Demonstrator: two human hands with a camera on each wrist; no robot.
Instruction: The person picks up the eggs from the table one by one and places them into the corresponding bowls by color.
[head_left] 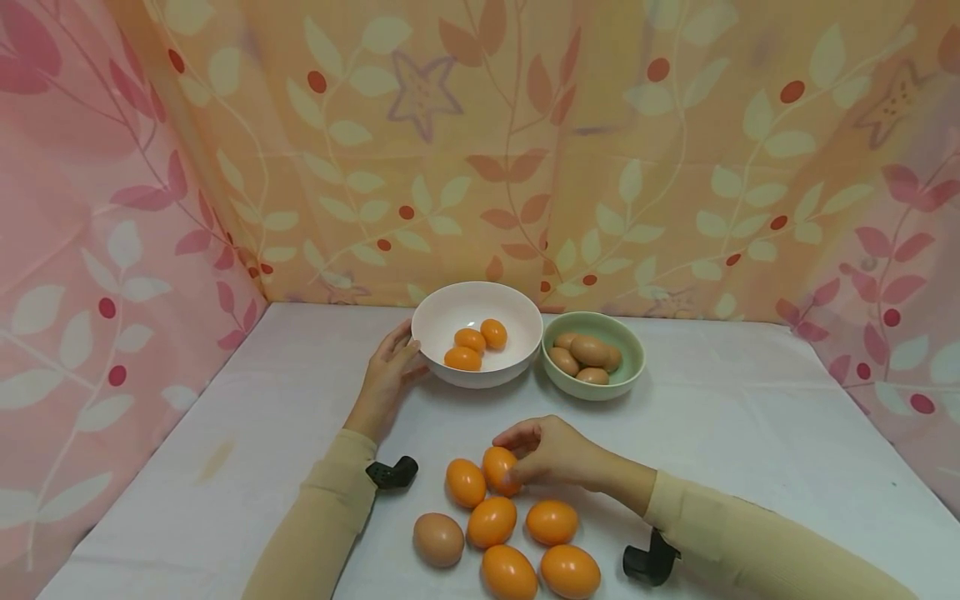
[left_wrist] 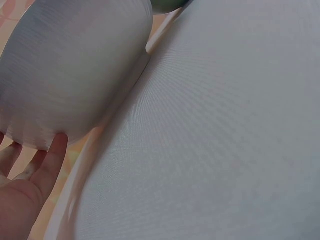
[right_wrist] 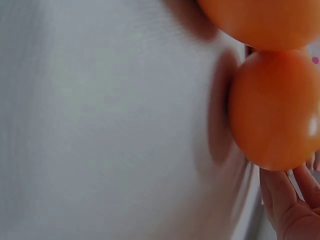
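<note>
My left hand (head_left: 387,375) is at the left side of a white bowl (head_left: 480,379). In the left wrist view, its fingertips touch the outer wall of this bowl (left_wrist: 85,65). Three orange eggs (head_left: 462,359) lie inside. Thumb and fingers of my right hand (head_left: 558,454) pinch an orange egg (head_left: 500,469) at the far end of a loose group on the table. Right beside it lies another orange egg (head_left: 466,482). The right wrist view has an orange egg (right_wrist: 275,110) close up, partly covering the fingertips behind it.
More orange eggs (head_left: 552,522) and one brown egg (head_left: 438,539) lie nearer me on the white-covered table (head_left: 750,433). To the right of the white bowl stands a green bowl (head_left: 592,390) with several brown eggs (head_left: 588,350). Patterned cloth (head_left: 480,167) hangs behind and at both sides.
</note>
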